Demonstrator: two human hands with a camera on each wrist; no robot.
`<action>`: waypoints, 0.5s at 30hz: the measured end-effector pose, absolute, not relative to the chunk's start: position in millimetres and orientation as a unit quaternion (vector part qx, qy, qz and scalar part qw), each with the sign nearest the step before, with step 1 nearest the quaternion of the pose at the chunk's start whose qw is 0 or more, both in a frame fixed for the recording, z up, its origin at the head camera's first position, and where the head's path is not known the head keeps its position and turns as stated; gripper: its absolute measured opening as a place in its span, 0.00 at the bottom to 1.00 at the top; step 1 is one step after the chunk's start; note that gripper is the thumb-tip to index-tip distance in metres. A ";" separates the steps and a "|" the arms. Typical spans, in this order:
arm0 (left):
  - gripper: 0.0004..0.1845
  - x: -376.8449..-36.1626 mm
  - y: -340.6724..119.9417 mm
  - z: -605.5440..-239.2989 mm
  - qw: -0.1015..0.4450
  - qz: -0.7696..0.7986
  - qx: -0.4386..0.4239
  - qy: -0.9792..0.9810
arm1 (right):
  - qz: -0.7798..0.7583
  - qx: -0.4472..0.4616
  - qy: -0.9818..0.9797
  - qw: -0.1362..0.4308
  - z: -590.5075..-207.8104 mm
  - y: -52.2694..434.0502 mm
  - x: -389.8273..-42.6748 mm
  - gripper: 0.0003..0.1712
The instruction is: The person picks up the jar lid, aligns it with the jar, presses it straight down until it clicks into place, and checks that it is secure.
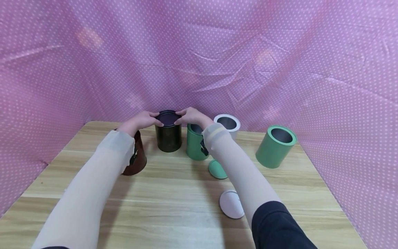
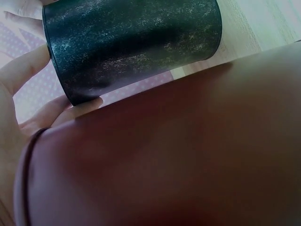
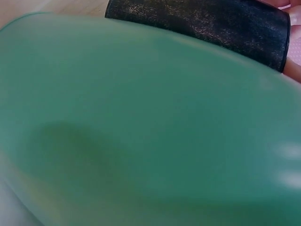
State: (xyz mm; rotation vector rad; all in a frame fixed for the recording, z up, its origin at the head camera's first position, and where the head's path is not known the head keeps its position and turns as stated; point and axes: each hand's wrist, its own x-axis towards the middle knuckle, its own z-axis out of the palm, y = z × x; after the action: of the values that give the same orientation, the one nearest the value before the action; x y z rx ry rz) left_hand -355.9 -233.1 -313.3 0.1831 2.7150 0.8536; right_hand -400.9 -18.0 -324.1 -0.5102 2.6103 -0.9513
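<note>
A black can [image 1: 169, 138] with a speckled side stands upright near the back of the table, its top a dark disc inside a rim. My left hand [image 1: 141, 121] grips the left side of its top edge, thumb in front and fingers behind. On the opposite side of that edge, my right hand [image 1: 191, 117] holds on the same way. Under my left wrist is a brown can [image 1: 140, 155], which fills much of the left wrist view. A green can [image 1: 195, 147] with an open top stands below my right hand, its wall [image 3: 155, 117] blocking most of the right wrist view.
Behind my right forearm stands an open white can [image 1: 237, 124]. Another open green can [image 1: 273, 152] is farther right. A green lid [image 1: 217, 169] and a white lid [image 1: 230, 204] lie on the wooden table [image 1: 161, 214]. Pink dotted cloth [image 1: 199, 62] hangs around the table.
</note>
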 end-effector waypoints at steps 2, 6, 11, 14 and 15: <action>0.39 -354.2 -232.2 -313.4 0.143 0.297 0.063 0.942 | -0.336 -0.179 0.912 0.156 -324.5 -17.2 -399.2 0.33; 0.39 -350.5 -229.8 -313.1 0.142 0.298 0.059 0.942 | -0.339 -0.181 0.910 0.156 -324.2 -16.0 -396.4 0.33; 0.39 -347.2 -229.2 -313.3 0.142 0.301 0.054 0.942 | -0.336 -0.182 0.910 0.159 -323.3 -15.2 -394.4 0.33; 0.39 -345.2 -229.9 -313.8 0.140 0.300 0.051 0.942 | -0.334 -0.184 0.910 0.161 -323.0 -14.9 -393.1 0.33; 0.39 -344.5 -229.8 -314.2 0.140 0.300 0.050 0.942 | -0.333 -0.185 0.910 0.161 -323.0 -14.7 -392.6 0.33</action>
State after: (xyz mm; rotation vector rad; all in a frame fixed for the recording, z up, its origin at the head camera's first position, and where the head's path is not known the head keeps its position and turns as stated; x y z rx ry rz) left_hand -344.5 -229.8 -314.2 0.1436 2.7232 0.8661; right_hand -392.6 -14.7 -323.0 -0.5288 2.5996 -0.9513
